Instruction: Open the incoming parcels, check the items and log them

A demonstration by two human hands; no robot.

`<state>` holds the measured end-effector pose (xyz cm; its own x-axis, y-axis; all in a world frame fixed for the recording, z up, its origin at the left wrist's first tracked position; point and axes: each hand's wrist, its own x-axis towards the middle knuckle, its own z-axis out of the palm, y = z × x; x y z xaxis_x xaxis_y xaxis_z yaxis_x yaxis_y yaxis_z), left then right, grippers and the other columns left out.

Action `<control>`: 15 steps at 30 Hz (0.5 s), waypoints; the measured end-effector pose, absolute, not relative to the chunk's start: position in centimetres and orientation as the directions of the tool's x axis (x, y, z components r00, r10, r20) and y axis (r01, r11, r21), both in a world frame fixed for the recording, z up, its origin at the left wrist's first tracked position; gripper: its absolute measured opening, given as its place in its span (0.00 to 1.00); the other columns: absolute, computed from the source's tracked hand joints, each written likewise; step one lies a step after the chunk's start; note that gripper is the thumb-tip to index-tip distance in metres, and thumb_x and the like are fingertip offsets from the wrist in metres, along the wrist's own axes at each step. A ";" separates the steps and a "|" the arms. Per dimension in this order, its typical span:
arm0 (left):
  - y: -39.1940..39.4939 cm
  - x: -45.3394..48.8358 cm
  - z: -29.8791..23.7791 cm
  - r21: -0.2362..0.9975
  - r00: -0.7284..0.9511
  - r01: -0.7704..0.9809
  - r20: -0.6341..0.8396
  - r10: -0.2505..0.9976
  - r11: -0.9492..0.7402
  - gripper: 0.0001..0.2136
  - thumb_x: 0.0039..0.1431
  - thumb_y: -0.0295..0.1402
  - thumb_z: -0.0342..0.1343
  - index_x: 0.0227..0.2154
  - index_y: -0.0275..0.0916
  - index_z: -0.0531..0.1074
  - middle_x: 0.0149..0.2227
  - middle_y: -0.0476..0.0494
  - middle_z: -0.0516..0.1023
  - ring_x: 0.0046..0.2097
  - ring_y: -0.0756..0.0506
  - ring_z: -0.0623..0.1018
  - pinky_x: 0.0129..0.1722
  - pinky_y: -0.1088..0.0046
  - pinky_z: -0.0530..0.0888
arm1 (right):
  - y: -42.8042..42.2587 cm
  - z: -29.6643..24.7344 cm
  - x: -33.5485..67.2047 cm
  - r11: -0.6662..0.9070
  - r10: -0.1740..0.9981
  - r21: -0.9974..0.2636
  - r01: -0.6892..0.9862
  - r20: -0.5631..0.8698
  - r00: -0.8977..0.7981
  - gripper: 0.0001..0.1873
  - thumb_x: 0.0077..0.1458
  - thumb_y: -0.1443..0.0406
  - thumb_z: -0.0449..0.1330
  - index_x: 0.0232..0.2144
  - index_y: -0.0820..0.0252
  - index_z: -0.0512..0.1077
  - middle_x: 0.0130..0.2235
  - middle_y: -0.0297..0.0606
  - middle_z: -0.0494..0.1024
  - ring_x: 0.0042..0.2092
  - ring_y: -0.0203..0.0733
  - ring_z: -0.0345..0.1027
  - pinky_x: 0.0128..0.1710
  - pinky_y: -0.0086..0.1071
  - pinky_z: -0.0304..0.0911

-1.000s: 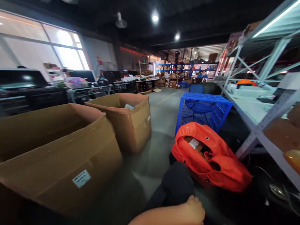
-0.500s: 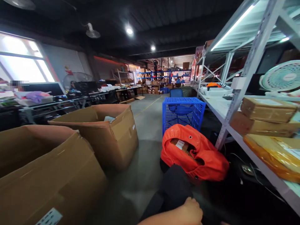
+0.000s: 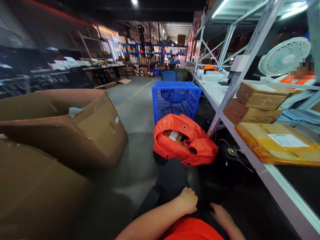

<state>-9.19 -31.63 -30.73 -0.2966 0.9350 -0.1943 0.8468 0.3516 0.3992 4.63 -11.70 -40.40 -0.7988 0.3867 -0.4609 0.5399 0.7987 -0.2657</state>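
My left hand (image 3: 188, 200) rests on my thigh in dark trousers, its fingers curled in with nothing in them. Close to its right, my right hand (image 3: 221, 214) lies flat on my lap, fingers stretched, holding nothing. On the floor just past my knee sits an orange bag (image 3: 197, 146), open at the top, with a brown labelled parcel (image 3: 172, 136) showing inside. Neither hand touches the bag.
A blue plastic crate (image 3: 175, 100) stands behind the bag. Two large open cardboard boxes (image 3: 95, 130) line the left. A metal shelf (image 3: 272, 173) on the right carries a yellow padded envelope (image 3: 280, 146), brown parcels (image 3: 260, 96) and a fan (image 3: 283, 56). A grey floor aisle runs ahead.
The view has swung right and down. My right hand has come into view on my lap. My left hand still rests on my thigh.
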 end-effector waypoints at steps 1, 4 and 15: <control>-31.7 -9.2 -30.8 0.419 -0.308 0.831 -0.204 0.929 0.367 0.17 0.66 0.40 0.56 0.54 0.38 0.70 0.54 0.38 0.72 0.51 0.42 0.76 0.49 0.57 0.76 | -11.8 -40.1 4.5 0.806 0.364 -0.263 0.531 -0.487 -0.794 0.21 0.54 0.69 0.55 0.48 0.50 0.78 0.47 0.44 0.80 0.52 0.50 0.73 0.50 0.35 0.65; -31.1 -9.3 -30.3 0.466 -0.311 0.796 -0.232 0.922 0.386 0.18 0.65 0.40 0.57 0.54 0.38 0.69 0.55 0.38 0.72 0.51 0.41 0.76 0.50 0.56 0.76 | -11.7 -39.7 3.8 0.795 0.355 -0.258 0.549 -0.535 -0.766 0.20 0.55 0.69 0.57 0.49 0.53 0.78 0.48 0.45 0.79 0.53 0.51 0.73 0.50 0.35 0.65; -28.5 -14.0 -32.3 0.542 -0.422 0.611 -0.394 0.817 0.577 0.17 0.57 0.30 0.54 0.49 0.41 0.74 0.57 0.39 0.73 0.60 0.39 0.72 0.61 0.65 0.67 | -10.4 -40.6 0.9 0.631 0.418 -0.339 0.698 -0.608 -0.674 0.17 0.49 0.67 0.61 0.43 0.52 0.80 0.46 0.43 0.81 0.51 0.57 0.74 0.49 0.41 0.68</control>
